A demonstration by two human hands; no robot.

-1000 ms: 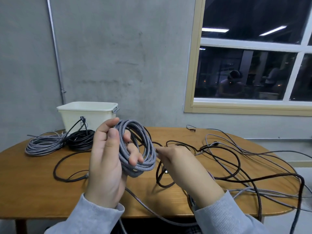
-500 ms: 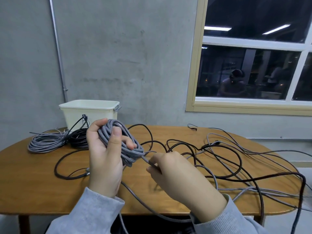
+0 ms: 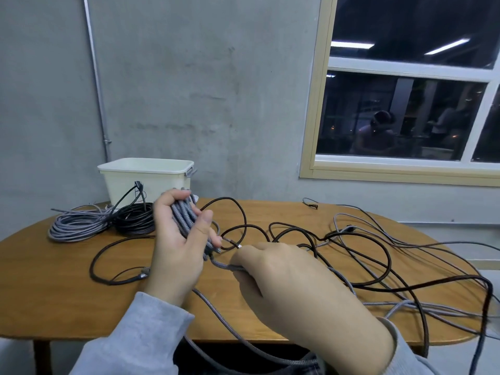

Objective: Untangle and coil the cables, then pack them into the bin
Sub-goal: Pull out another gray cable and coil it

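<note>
My left hand point(image 3: 176, 247) grips a grey braided cable coil point(image 3: 185, 216), squeezed into a flat bundle between thumb and fingers above the wooden table point(image 3: 67, 288). Just right of it, my right hand point(image 3: 281, 277) pinches the loose grey strand point(image 3: 224, 265) that runs out from the bottom of the bundle. The rest of that strand drops off the table's front edge toward my lap. A cream plastic bin point(image 3: 147, 180) stands at the back left. In front of it lie a finished grey coil point(image 3: 78, 226) and a finished black coil point(image 3: 135, 219).
A tangle of black cables point(image 3: 359, 255) and grey cables point(image 3: 422, 309) sprawls over the right half of the table and hangs off its right edge. A black loop with a plug point(image 3: 119, 272) lies left of my left hand. A concrete wall and a window are behind.
The round grey coil in my left hand has been squeezed flat and lowered. My right hand has moved down and closer to me, pulling the loose strand taut below the bundle.
</note>
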